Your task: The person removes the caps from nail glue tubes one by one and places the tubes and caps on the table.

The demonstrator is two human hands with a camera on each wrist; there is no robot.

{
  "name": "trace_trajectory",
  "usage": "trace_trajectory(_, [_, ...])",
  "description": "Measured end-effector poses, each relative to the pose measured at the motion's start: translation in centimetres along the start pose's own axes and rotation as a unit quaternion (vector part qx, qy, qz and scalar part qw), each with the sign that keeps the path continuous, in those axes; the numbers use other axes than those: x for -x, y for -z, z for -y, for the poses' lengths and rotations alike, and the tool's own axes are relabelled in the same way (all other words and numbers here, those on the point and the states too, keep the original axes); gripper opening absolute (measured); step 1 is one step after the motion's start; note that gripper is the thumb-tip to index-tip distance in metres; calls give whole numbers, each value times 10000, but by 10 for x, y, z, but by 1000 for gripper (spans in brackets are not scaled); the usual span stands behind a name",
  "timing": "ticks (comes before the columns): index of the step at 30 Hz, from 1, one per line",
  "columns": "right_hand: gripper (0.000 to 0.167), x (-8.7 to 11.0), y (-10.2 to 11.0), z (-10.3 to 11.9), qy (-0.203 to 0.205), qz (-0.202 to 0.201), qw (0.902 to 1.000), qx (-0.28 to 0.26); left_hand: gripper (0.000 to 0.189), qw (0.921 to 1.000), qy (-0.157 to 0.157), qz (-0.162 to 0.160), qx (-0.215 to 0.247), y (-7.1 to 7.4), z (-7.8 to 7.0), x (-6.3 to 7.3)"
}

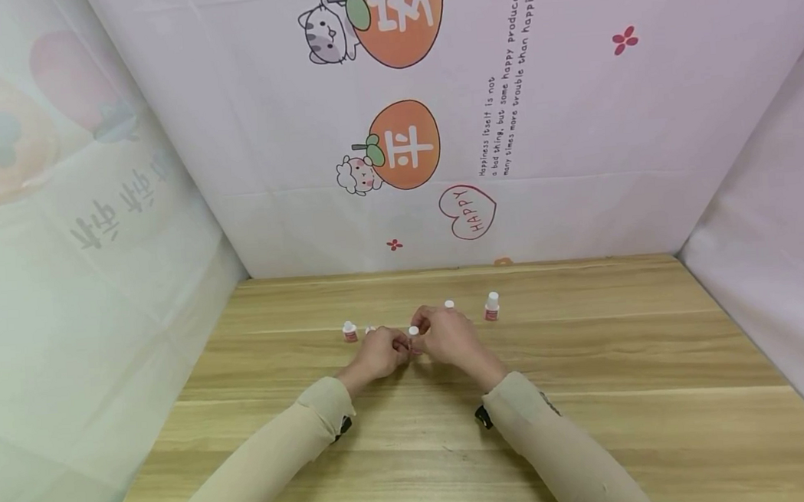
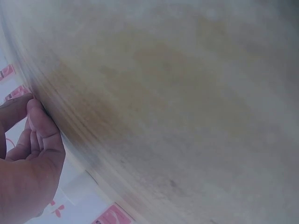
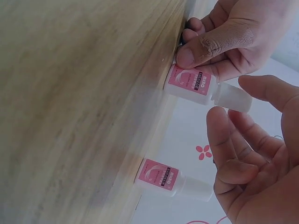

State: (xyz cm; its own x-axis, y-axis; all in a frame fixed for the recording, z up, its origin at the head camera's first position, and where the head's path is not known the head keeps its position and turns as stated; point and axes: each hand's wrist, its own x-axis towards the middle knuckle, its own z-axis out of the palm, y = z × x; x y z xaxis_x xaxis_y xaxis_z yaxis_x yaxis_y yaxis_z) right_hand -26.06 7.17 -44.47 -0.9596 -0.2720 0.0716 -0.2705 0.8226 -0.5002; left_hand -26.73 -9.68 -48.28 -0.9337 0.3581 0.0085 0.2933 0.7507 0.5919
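Between the two hands a small white nail glue bottle (image 3: 189, 85) with a pink label stands upright on the table. My left hand (image 1: 380, 352) holds it low on the body, the thumb (image 3: 187, 57) against the label's edge. My right hand (image 1: 449, 338) surrounds the white cap (image 3: 233, 97) with thumb and fingers spread, the fingertips close to it on both sides. A second nail glue bottle (image 3: 159, 175), capped, stands beyond the right hand. In the left wrist view, the left hand (image 2: 39, 140) has thumb and index fingertip together, partly cut off at the edge.
More such bottles stand in a loose row: one at the left (image 1: 349, 332), one partly hidden behind the left hand (image 1: 370, 330), one at the right (image 1: 492, 307). A printed white cloth (image 1: 303, 211) rises behind the wooden table (image 1: 414, 450).
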Motion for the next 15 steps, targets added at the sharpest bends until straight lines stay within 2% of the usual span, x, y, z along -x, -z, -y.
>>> trace_trajectory(9, [12, -1, 0, -1, -12, -54, 10000, 5, 9, 9997, 41, 15, 251, 0, 0, 1])
trace_trajectory(15, [13, 0, -1, -1, 22, -48, 10000, 38, 8, 9999, 27, 0, 143, -1, 0, 1])
